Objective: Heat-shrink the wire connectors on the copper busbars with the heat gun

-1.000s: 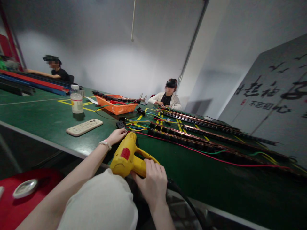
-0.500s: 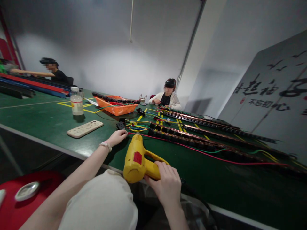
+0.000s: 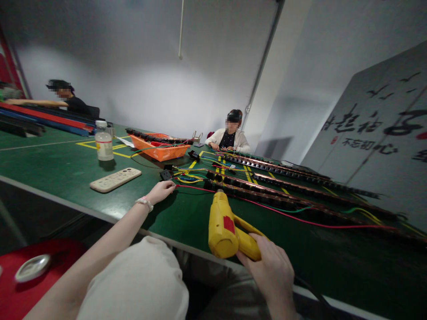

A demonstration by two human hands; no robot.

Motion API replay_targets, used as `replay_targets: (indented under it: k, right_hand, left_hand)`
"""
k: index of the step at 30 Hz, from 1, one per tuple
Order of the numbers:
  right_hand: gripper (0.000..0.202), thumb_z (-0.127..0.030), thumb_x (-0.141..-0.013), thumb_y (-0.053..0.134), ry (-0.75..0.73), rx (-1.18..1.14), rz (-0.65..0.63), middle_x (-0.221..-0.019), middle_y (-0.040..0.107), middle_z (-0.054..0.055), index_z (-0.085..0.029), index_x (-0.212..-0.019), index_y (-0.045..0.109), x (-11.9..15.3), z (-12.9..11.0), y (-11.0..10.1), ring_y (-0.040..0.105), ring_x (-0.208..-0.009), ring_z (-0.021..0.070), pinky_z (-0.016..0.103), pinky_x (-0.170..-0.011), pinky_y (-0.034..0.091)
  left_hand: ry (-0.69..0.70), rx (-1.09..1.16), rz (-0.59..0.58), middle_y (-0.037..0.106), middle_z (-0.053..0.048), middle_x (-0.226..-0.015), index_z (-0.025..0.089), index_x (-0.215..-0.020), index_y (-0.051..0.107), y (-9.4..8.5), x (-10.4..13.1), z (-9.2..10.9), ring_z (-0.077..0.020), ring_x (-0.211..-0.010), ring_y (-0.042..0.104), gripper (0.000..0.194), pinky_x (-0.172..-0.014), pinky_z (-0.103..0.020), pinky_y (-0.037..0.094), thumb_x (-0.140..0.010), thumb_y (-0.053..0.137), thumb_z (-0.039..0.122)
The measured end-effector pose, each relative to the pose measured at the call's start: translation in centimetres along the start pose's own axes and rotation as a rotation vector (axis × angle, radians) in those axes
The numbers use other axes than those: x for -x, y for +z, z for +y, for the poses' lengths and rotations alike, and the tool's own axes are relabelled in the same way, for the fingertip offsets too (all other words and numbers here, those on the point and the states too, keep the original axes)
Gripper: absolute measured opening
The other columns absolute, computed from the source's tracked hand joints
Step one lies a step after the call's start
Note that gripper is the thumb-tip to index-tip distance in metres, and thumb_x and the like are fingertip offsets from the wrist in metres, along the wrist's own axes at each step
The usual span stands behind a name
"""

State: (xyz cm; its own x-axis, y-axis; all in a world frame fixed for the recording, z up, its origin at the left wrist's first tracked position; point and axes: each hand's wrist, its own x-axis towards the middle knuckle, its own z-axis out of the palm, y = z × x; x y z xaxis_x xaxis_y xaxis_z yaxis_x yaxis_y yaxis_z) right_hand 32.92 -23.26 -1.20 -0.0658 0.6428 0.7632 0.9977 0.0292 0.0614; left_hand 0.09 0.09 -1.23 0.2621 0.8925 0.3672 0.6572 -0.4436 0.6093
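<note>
My right hand [image 3: 271, 266] is wrapped round the handle of a yellow heat gun [image 3: 224, 226], its nozzle pointing away from me over the green table. Near a small black connector block [image 3: 166, 174], my left hand [image 3: 161, 192] is pinched on the end of a red wire [image 3: 193, 187]. That wire runs right along the near side of the long copper-and-black bars [image 3: 253, 190]. Yellow, green and blue wires [image 3: 191, 178] fan out between the block and the bars.
Left of my hand lies a beige remote-like object [image 3: 115, 180], with a labelled bottle [image 3: 104, 144] behind it. Farther back stands an orange basket [image 3: 160, 153] holding dark parts. A person [image 3: 230, 138] sits across the table; another person [image 3: 75, 103] sits far left beside long strips [image 3: 50, 119].
My right hand has carried the heat gun to the right, away from my left hand. My left hand keeps its pinch on the red wire in about the same place.
</note>
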Motion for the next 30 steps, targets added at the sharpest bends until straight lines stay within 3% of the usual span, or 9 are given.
replay_targets:
  k: [5, 14, 24, 30]
  right_hand:
    - [0.049, -0.062, -0.078, 0.049, -0.005, 0.048, 0.007, -0.085, 0.067, 0.005, -0.017, -0.094, 0.061, 0.5, 1.3, -0.4, 0.058, -0.076, 0.0182, 0.030, -0.072, 0.038]
    - [0.048, -0.063, -0.078, 0.049, 0.014, 0.030, -0.025, -0.083, 0.066, 0.005, -0.019, -0.095, 0.060, 0.3, 0.6, -0.8, 0.056, -0.073, 0.0195, 0.031, -0.069, 0.036]
    - [0.041, -0.054, -0.077, 0.056, -0.001, -0.103, -0.015, -0.087, 0.065, 0.006, -0.017, -0.096, 0.060, -0.9, -3.4, 0.5, 0.056, -0.079, 0.0195, 0.030, -0.074, 0.035]
    - [0.046, -0.059, -0.077, 0.055, -0.033, -0.226, -0.046, -0.086, 0.064, 0.005, -0.017, -0.095, 0.059, -1.9, -6.4, 2.0, 0.056, -0.081, 0.0203, 0.031, -0.074, 0.034]
  left_hand:
    - [-0.012, 0.021, -0.004, 0.065, -0.005, -0.072, 0.016, -0.085, 0.065, 0.1, 0.0, -0.1, -0.0205, -0.072, 0.059, 0.044, -0.065, -0.027, 0.043, -0.076, 0.040, 0.051]
    - [-0.022, -0.025, 0.008, 0.065, -0.003, -0.071, 0.017, -0.081, 0.064, 0.0, -0.1, -0.1, -0.0182, -0.066, 0.057, 0.038, -0.064, -0.027, 0.041, -0.078, 0.038, 0.045]
    - [-0.019, 0.004, 0.004, 0.063, -0.003, -0.069, 0.018, -0.077, 0.062, 0.0, -0.2, -0.1, -0.0177, -0.065, 0.056, 0.035, -0.063, -0.027, 0.041, -0.077, 0.037, 0.042]
    - [-0.021, 0.009, -0.001, 0.062, -0.002, -0.067, 0.017, -0.081, 0.064, 0.2, -0.2, -0.3, -0.0175, -0.065, 0.056, 0.040, -0.062, -0.026, 0.041, -0.078, 0.037, 0.046]
